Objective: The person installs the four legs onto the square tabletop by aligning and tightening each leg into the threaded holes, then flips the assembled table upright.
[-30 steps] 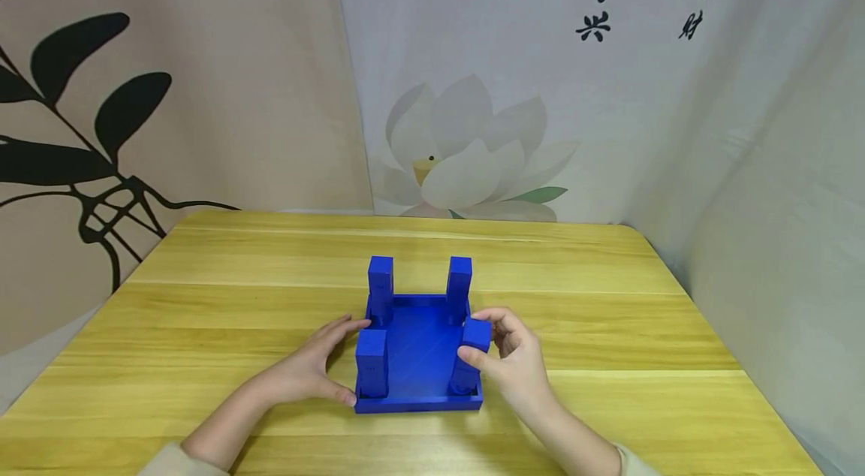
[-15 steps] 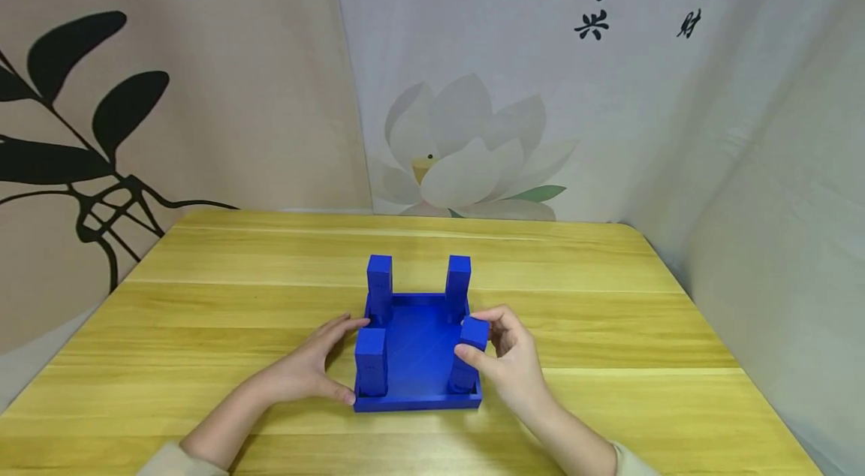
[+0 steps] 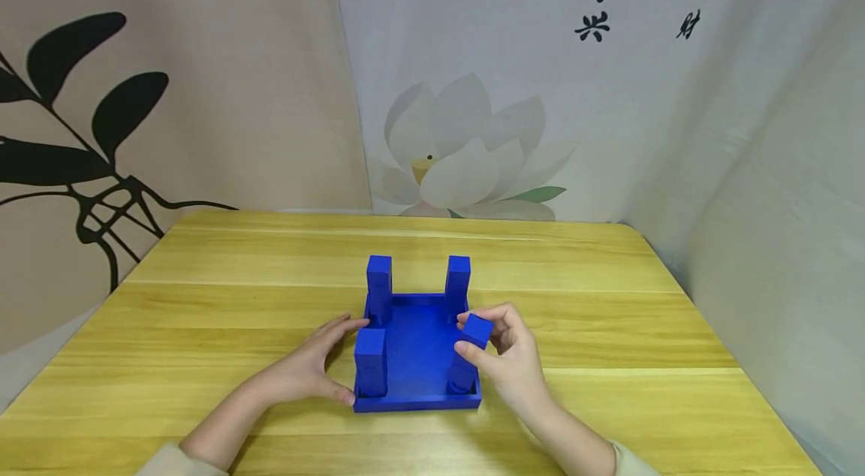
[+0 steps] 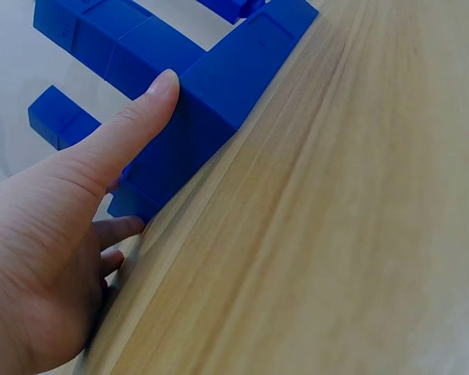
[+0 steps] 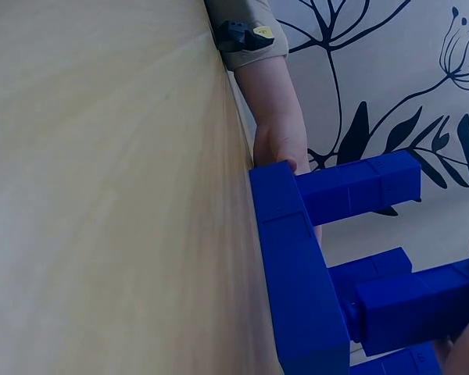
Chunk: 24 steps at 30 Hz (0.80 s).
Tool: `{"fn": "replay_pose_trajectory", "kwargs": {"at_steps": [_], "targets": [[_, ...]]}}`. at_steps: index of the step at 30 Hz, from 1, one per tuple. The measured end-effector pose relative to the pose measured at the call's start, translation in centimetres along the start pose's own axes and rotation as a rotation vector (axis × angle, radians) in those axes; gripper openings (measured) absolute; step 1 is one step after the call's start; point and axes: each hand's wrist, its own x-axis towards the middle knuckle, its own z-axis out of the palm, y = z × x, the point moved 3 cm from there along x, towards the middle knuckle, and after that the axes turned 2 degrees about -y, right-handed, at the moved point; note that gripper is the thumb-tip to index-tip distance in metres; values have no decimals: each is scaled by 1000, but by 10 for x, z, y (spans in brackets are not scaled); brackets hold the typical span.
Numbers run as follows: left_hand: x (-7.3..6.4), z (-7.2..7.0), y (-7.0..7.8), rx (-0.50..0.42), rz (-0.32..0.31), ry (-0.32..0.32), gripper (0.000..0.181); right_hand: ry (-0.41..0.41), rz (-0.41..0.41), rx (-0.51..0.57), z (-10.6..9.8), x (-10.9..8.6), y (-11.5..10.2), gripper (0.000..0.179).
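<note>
A shallow blue tray-like piece (image 3: 415,356) lies on the table with a square blue post at each corner. My right hand (image 3: 510,356) pinches the upper end of the near right post (image 3: 477,329) between thumb and fingers. That post is turned relative to the others, and in the right wrist view a narrow round stub (image 5: 352,312) joins its base to the tray. My left hand (image 3: 304,367) is spread along the tray's left side. Its straight thumb (image 4: 133,129) presses the side wall near the front corner, and its fingertips touch farther back.
The near left post (image 3: 372,362), far left post (image 3: 380,288) and far right post (image 3: 457,284) stand upright. The wooden table (image 3: 236,311) reaches back to a printed curtain (image 3: 270,85), with another curtain side at the right.
My right fingers have twisted the near right post, so its top now sits askew, and the index finger has come farther round it. The left hand and tray stay put.
</note>
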Motion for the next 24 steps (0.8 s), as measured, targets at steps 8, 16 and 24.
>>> {"fn": "replay_pose_trajectory", "kwargs": {"at_steps": [8, 16, 24], "targets": [[0, 0, -2, -22, -27, 0, 106, -46, -48, -4, 0, -1, -3, 23], [0, 1, -2, 4, -2, 9, 105, -156, -169, 59, 0, -1, -7, 30], [-1, 1, -1, -4, -4, 3, 105, -177, -195, 38, 0, -2, -6, 27]]}}
